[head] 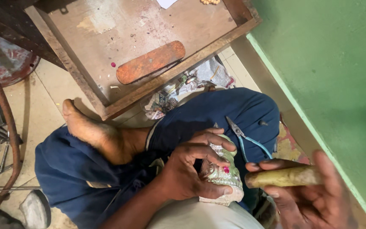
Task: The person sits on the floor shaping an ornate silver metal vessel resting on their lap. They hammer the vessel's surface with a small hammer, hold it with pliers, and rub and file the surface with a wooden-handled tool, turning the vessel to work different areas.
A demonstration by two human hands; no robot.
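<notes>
- Head view: left hand (191,169) is gripping an embossed silvery-green metal ornament with a pink stone (224,174) on the lap, fingers curling over its top, thumb underneath.
- Right hand (310,199) is wrapping its fingers around a yellowish wooden stick handle (282,177), tip almost touching the ornament's right side.
- Judging: keeping the ornament braced against the blue trouser knee (217,112) and strikes light should be helping; left fingertips are sitting close to the contact spot.
- Blue-handled pliers (244,138) are lying on the knee just above.
- Green wall (331,76) is crowding the right; low wooden work table (123,38) ahead; more room leftward.
</notes>
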